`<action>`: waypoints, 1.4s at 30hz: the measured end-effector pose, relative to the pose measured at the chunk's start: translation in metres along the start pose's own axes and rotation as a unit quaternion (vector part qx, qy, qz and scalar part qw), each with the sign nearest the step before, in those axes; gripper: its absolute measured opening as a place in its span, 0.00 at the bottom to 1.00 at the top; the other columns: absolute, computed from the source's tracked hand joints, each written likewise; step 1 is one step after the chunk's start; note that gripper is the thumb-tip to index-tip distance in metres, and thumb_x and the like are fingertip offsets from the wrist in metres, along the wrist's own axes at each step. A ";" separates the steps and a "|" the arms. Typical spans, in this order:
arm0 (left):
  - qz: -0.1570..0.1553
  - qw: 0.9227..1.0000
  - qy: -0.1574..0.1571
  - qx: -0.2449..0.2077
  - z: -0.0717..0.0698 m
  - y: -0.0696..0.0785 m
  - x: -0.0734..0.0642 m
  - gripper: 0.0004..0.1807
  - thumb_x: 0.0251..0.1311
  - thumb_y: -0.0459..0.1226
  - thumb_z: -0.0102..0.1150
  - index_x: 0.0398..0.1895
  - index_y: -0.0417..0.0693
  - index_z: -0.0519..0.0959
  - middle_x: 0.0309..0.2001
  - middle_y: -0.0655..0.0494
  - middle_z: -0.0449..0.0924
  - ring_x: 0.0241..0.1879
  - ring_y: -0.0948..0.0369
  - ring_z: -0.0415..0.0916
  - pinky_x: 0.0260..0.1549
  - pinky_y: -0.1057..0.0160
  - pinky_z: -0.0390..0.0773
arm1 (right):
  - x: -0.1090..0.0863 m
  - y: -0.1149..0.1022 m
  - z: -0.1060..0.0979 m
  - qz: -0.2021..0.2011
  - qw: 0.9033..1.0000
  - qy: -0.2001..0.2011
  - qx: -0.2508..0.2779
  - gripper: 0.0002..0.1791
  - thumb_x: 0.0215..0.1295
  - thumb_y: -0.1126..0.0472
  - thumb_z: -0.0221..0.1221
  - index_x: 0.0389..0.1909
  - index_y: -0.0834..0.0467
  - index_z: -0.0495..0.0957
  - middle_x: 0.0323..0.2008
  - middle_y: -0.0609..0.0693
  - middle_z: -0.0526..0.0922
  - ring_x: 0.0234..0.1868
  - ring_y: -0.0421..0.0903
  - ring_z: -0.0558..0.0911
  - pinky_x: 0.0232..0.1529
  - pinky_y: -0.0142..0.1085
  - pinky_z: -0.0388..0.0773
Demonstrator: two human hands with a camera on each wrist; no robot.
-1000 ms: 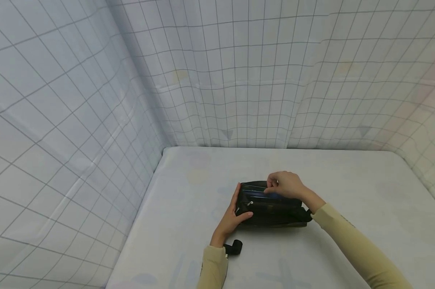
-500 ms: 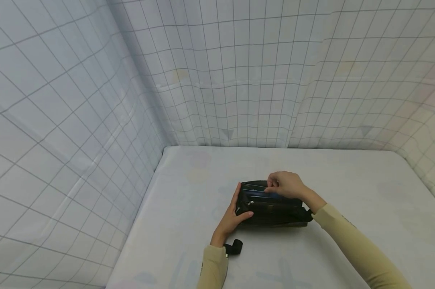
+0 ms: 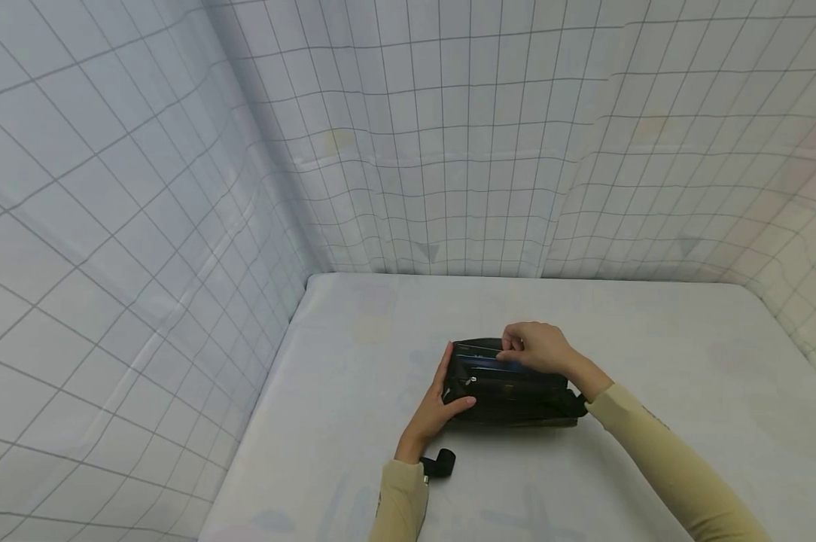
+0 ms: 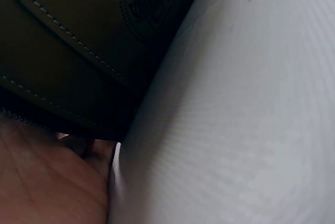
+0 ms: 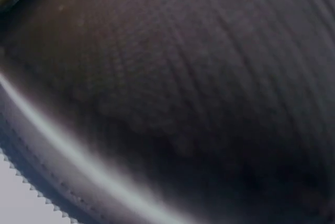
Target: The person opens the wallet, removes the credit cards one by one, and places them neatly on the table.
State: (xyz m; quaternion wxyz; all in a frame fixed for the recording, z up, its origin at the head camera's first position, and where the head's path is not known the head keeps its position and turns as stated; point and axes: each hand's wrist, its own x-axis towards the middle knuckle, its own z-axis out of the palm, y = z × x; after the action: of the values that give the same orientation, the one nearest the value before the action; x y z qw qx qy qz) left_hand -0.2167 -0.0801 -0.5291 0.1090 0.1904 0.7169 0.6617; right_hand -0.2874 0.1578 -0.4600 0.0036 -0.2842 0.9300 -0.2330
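Observation:
A black zip bag (image 3: pixel 510 388) rests on the white table in the head view, its top spread to show dark, shiny layers. My left hand (image 3: pixel 430 415) grips its left end, thumb on the near side and fingers along the left edge. My right hand (image 3: pixel 538 348) is bent over the top, thumb and forefinger pinching at an inner edge of the bag; the fingertips hide exactly which part. In the left wrist view the bag's outside (image 4: pixel 68 46) shows pale stitching and an embossed round emblem. A dark ribbed lining (image 5: pixel 199 77) fills most of the right wrist view.
The white table (image 3: pixel 354 376) stretches out around the bag. Near my left wrist is a black strap piece (image 3: pixel 439 464). White gridded curtains (image 3: pixel 435 150) hang behind the table and at both sides.

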 end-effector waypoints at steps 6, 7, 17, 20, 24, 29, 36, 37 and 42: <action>-0.002 1.000 -0.003 -0.004 0.000 0.000 0.000 0.52 0.57 0.41 0.61 0.74 0.63 0.34 0.74 0.61 0.32 0.71 0.56 0.37 0.64 0.46 0.46 | -0.001 0.002 0.002 -0.001 1.000 0.001 0.001 0.12 0.56 0.48 0.63 0.22 0.46 0.71 0.15 0.38 0.66 0.16 0.36 0.65 0.21 0.32 0.62; -0.002 1.000 -0.001 -0.006 0.000 0.000 0.000 0.52 0.57 0.41 0.61 0.74 0.63 0.34 0.74 0.60 0.32 0.71 0.56 0.38 0.64 0.45 0.47 | -0.001 0.002 0.002 -0.002 1.000 0.001 0.001 0.12 0.56 0.48 0.63 0.22 0.46 0.71 0.15 0.38 0.66 0.16 0.36 0.65 0.21 0.32 0.62; -0.001 1.000 -0.003 -0.005 0.000 -0.002 0.001 0.52 0.57 0.42 0.61 0.74 0.62 0.34 0.73 0.63 0.32 0.71 0.57 0.36 0.65 0.46 0.46 | -0.001 0.004 0.003 0.008 1.000 0.004 0.015 0.12 0.56 0.47 0.63 0.22 0.46 0.72 0.16 0.38 0.67 0.16 0.36 0.64 0.21 0.32 0.62; -0.005 1.000 -0.003 -0.001 0.001 -0.002 0.000 0.52 0.57 0.41 0.60 0.73 0.65 0.34 0.73 0.65 0.31 0.71 0.58 0.36 0.65 0.47 0.46 | -0.002 0.004 0.002 0.010 1.000 0.002 0.019 0.12 0.56 0.47 0.63 0.22 0.46 0.72 0.16 0.38 0.67 0.16 0.36 0.64 0.21 0.32 0.62; -0.009 1.000 -0.002 -0.001 0.002 -0.001 0.000 0.51 0.57 0.41 0.60 0.73 0.67 0.34 0.73 0.65 0.31 0.71 0.58 0.36 0.65 0.47 0.46 | -0.002 0.003 0.001 0.009 1.000 0.001 0.021 0.11 0.57 0.48 0.63 0.23 0.46 0.72 0.17 0.38 0.67 0.16 0.37 0.65 0.21 0.32 0.62; -0.015 1.000 -0.003 -0.007 0.003 -0.001 -0.002 0.51 0.57 0.42 0.60 0.73 0.69 0.34 0.73 0.66 0.31 0.71 0.59 0.36 0.65 0.47 0.46 | -0.003 0.004 0.002 0.015 1.000 0.006 0.024 0.11 0.58 0.47 0.61 0.24 0.46 0.73 0.18 0.39 0.69 0.17 0.37 0.66 0.22 0.32 0.63; -0.009 1.000 0.000 -0.022 0.006 -0.002 -0.003 0.52 0.57 0.41 0.61 0.73 0.66 0.34 0.73 0.64 0.32 0.70 0.57 0.40 0.64 0.48 0.49 | -0.003 0.004 0.002 0.025 0.999 0.010 0.030 0.11 0.59 0.46 0.61 0.25 0.46 0.73 0.19 0.39 0.71 0.18 0.37 0.66 0.22 0.33 0.63; -0.010 1.000 0.001 -0.024 0.006 -0.002 -0.003 0.52 0.57 0.41 0.61 0.73 0.67 0.34 0.73 0.64 0.32 0.70 0.57 0.40 0.64 0.48 0.49 | -0.004 0.005 0.003 0.025 0.999 0.011 0.029 0.11 0.58 0.46 0.61 0.25 0.46 0.73 0.19 0.38 0.71 0.18 0.37 0.66 0.22 0.33 0.63; -0.020 0.999 0.003 -0.025 0.008 -0.001 -0.005 0.51 0.57 0.41 0.61 0.73 0.70 0.35 0.73 0.65 0.32 0.70 0.58 0.40 0.64 0.49 0.48 | -0.005 0.005 0.003 0.030 0.999 0.013 0.029 0.10 0.60 0.47 0.60 0.26 0.47 0.73 0.19 0.38 0.72 0.18 0.37 0.67 0.23 0.33 0.65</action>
State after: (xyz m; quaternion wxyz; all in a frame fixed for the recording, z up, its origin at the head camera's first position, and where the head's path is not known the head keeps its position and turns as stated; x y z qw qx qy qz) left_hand -0.2091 -0.0750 -0.5311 0.1249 0.1709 0.7046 0.6773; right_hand -0.2852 0.1635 -0.4656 0.0071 -0.2531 0.9309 -0.2634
